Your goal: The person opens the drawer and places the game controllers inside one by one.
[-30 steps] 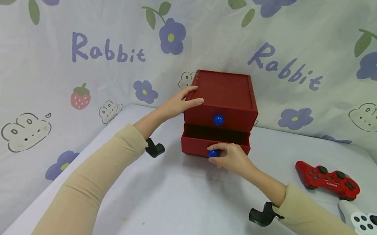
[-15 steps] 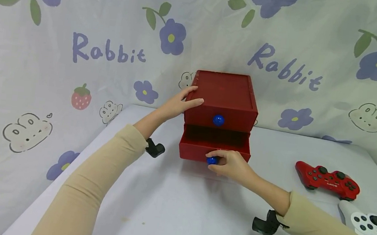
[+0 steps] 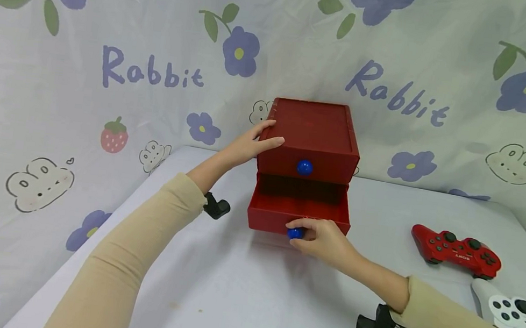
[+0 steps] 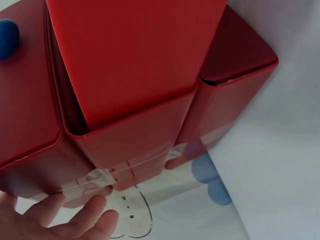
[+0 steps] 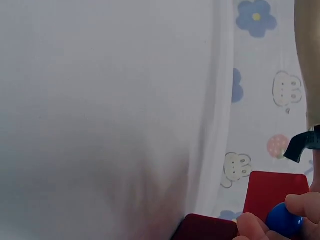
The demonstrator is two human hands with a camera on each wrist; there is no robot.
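A red drawer cabinet (image 3: 313, 124) stands at the back of the table, with a blue knob (image 3: 305, 167) on its closed upper drawer. Its middle drawer (image 3: 263, 220) is pulled out, and the part of the inside that shows holds nothing. My right hand (image 3: 327, 241) pinches that drawer's blue knob (image 3: 295, 233) between thumb and fingers; the right wrist view shows the same knob (image 5: 284, 220) in the fingertips. My left hand (image 3: 250, 146) rests with extended fingers on the cabinet's upper left edge. In the left wrist view its fingers (image 4: 90, 217) lie against the cabinet side.
To the right lie a red game controller (image 3: 457, 251) and, nearer, a white game controller (image 3: 520, 318), cut off by the frame edge. A patterned cloth (image 3: 162, 22) hangs right behind the cabinet. Each wrist carries a small black camera (image 3: 376, 324).
My right hand has drawn the drawer out toward me by its knob, so more of its inside shows. The left hand has stayed in place on the cabinet.
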